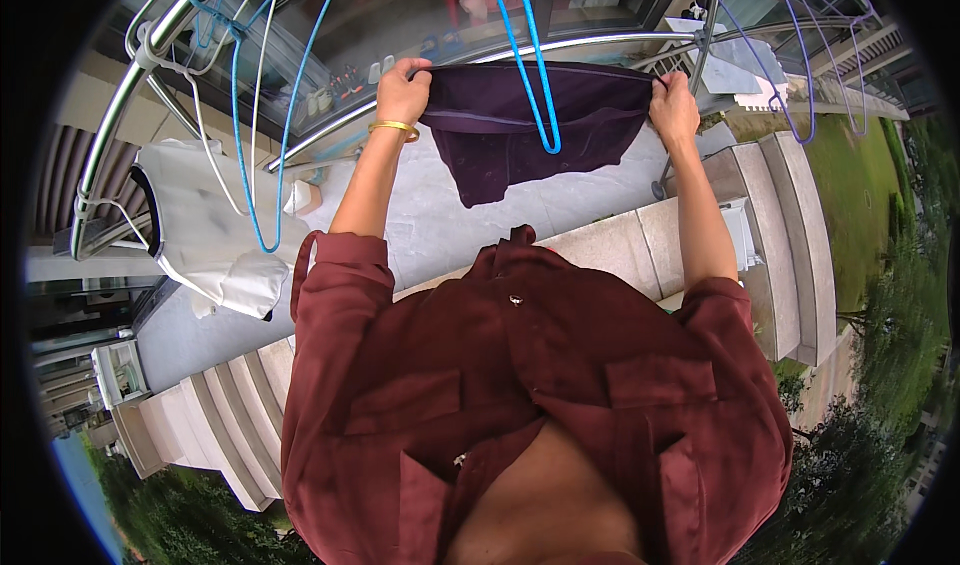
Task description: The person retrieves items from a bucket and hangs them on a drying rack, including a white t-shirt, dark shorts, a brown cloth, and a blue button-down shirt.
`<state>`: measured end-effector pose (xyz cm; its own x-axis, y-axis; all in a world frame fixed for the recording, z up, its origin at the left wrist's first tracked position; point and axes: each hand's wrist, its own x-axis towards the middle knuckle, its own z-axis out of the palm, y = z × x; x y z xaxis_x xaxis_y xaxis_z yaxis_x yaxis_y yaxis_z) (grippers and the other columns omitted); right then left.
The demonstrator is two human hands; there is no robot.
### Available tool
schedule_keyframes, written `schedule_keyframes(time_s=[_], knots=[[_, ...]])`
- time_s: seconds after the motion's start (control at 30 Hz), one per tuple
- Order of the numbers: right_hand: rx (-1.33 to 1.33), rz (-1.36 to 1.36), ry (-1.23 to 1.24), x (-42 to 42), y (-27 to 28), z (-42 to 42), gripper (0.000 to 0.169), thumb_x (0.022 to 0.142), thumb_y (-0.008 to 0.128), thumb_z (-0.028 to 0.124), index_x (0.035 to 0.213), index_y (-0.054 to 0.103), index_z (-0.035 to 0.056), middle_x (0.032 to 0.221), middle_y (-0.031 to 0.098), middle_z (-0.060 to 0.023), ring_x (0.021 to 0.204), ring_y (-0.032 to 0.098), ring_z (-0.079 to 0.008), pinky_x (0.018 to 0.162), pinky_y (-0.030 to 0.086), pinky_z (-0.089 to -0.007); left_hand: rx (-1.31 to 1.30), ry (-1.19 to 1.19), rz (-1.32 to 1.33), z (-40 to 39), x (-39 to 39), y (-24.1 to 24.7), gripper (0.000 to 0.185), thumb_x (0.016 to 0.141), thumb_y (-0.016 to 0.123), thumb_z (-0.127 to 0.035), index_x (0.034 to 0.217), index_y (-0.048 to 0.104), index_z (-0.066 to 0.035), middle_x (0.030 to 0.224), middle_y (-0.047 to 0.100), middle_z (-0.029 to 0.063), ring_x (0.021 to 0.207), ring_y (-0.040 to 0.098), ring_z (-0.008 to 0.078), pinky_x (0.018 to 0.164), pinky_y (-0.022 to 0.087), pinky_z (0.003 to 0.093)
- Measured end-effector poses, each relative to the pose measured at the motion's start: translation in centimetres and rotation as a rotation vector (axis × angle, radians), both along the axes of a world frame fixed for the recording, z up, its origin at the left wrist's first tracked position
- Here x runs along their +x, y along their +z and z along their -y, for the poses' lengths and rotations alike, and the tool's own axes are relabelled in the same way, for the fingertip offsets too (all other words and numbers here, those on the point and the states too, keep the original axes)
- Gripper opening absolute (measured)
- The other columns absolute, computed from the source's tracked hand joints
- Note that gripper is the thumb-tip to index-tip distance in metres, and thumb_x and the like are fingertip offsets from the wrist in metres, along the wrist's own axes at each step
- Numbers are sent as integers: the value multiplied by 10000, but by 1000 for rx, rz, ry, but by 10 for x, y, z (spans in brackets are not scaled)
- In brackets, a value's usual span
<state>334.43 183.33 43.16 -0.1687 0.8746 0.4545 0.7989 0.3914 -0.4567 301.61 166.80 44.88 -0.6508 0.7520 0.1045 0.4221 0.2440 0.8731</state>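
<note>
A dark purple garment (495, 152) is stretched out sideways between my two hands, its lower part hanging loose. My left hand (403, 98) pinches the garment's upper left corner. At the opposite corner, my right hand (673, 107) has the edge between thumb and fingers. In front of the cloth, nearer the camera, hangs a blue hanger (551, 133); whether it touches the fabric I cannot tell. The garment's far side is hidden.
A metal drying rack (105, 156) curves around the left and back. It carries blue and white hangers (238, 145), a white garment (214, 220) at left and purple hangers (799, 126) at right. Stone steps (780, 242) descend right; a glass door (360, 24) stands behind.
</note>
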Motion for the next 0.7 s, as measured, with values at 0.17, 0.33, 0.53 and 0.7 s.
schedule_keyframes(time_s=[0.17, 0.33, 0.53, 0.7], knots=[[-497, -658, 55, -3, 7, -21, 192, 764, 556, 104, 930, 516, 17, 800, 548, -62, 671, 559, -143, 442, 521, -278, -220, -298, 354, 1, -27, 2, 265, 707, 564, -53, 963, 630, -33, 763, 606, 37, 710, 564, 151, 661, 441, 240], [-673, -531, 139, 1, 20, -25, 189, 768, 543, 126, 930, 602, 47, 674, 527, -3, 582, 502, -97, 454, 454, -250, -68, -358, 625, 7, -34, 2, 297, 678, 527, 12, 955, 627, -24, 785, 613, 47, 742, 582, 173, 692, 457, 244], [-370, -159, 268, 4, 24, -27, 184, 786, 541, 140, 894, 624, 15, 688, 582, -13, 595, 514, -85, 518, 405, -219, -136, 62, -479, -1, -38, -27, 267, 680, 538, -24, 928, 637, -38, 821, 642, 99, 788, 613, 178, 721, 464, 272], [-191, -438, 264, 8, 47, -1, 212, 786, 538, 151, 929, 607, 11, 776, 637, -114, 741, 608, -169, 678, 452, -277, 158, 109, -382, 15, -26, -12, 189, 684, 579, -67, 857, 646, -36, 765, 631, 155, 737, 603, 323, 713, 464, 371]])
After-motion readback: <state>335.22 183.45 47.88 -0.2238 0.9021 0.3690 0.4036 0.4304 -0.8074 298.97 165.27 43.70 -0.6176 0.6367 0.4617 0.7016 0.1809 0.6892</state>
